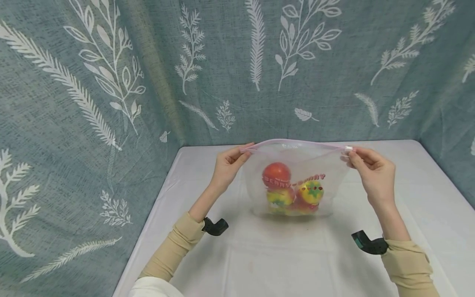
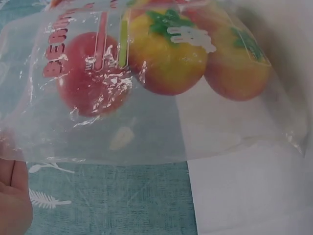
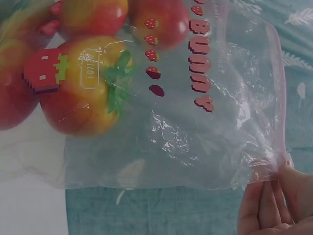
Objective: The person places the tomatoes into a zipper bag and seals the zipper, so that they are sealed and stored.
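A clear zip bag [image 1: 297, 165] with red lettering and a pink zip strip stands on the white table [image 1: 282, 255], held up by its top corners. Inside lie several red and yellow fruits [image 1: 293, 192]. My left hand [image 1: 237, 154] pinches the left end of the zip strip. My right hand [image 1: 352, 156] pinches the right end, at the white slider [image 1: 348, 148]. The left wrist view shows the bag [image 2: 146, 98] with fruits [image 2: 166, 54] close up and part of my hand [image 2: 12, 196]. The right wrist view shows the bag [image 3: 195, 122], fruits [image 3: 78, 88] and my right hand's fingers [image 3: 274, 205] on the strip.
A grey-green cloth with white leaf prints [image 1: 111, 82] hangs behind and to both sides of the table. The table's left edge [image 1: 148, 231] runs close to my left forearm. Black wrist mounts [image 1: 215, 227] sit on both sleeves.
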Tool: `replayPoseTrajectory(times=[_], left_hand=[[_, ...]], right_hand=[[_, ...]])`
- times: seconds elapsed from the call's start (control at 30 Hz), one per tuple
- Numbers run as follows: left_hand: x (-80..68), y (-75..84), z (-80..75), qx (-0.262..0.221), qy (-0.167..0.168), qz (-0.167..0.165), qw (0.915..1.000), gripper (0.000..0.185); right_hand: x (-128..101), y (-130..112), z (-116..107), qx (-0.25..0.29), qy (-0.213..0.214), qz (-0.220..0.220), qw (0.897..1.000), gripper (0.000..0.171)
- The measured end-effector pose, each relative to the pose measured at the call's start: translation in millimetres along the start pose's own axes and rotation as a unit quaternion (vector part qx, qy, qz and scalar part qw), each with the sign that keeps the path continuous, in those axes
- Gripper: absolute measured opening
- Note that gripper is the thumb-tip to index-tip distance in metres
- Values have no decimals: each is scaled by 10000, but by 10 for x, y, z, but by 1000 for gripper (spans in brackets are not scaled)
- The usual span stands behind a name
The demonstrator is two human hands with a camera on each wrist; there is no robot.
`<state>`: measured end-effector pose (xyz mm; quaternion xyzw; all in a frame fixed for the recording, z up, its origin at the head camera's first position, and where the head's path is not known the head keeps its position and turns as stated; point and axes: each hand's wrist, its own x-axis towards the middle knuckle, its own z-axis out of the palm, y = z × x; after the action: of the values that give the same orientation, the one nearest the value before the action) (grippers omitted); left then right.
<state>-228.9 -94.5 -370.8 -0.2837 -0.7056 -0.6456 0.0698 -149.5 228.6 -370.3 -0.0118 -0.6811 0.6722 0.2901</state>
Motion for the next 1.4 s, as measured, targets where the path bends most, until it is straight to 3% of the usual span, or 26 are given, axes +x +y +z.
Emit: replayPoseTrajectory(times=[0.23,0.4,0.57,0.7,0.93,1.2,1.4], left_hand=[[-5,19,-23,123,-95,-13,9999,30],[-16,18,-33,85,-120,-83,9999,31],[-21,37,-30,-124,-173,112,9997,34],[-23,83,-28,-146,-28,233,9996,37],[53,267,-6,-153,139,488,9986,40],[250,635,204,-98,-574,464,9972,41],[376,850,465,106,-1307,36,9914,43]], right_hand=[[-26,21,6,-279,-84,-51,9996,19],[-41,37,26,-128,5,-52,9999,19],[-50,37,32,13,86,-44,10000,19],[-54,34,36,100,100,-6,9999,20],[-56,36,46,241,123,-134,9995,19],[-64,29,70,429,133,-277,9986,15],[-79,19,89,488,159,-359,9980,13]])
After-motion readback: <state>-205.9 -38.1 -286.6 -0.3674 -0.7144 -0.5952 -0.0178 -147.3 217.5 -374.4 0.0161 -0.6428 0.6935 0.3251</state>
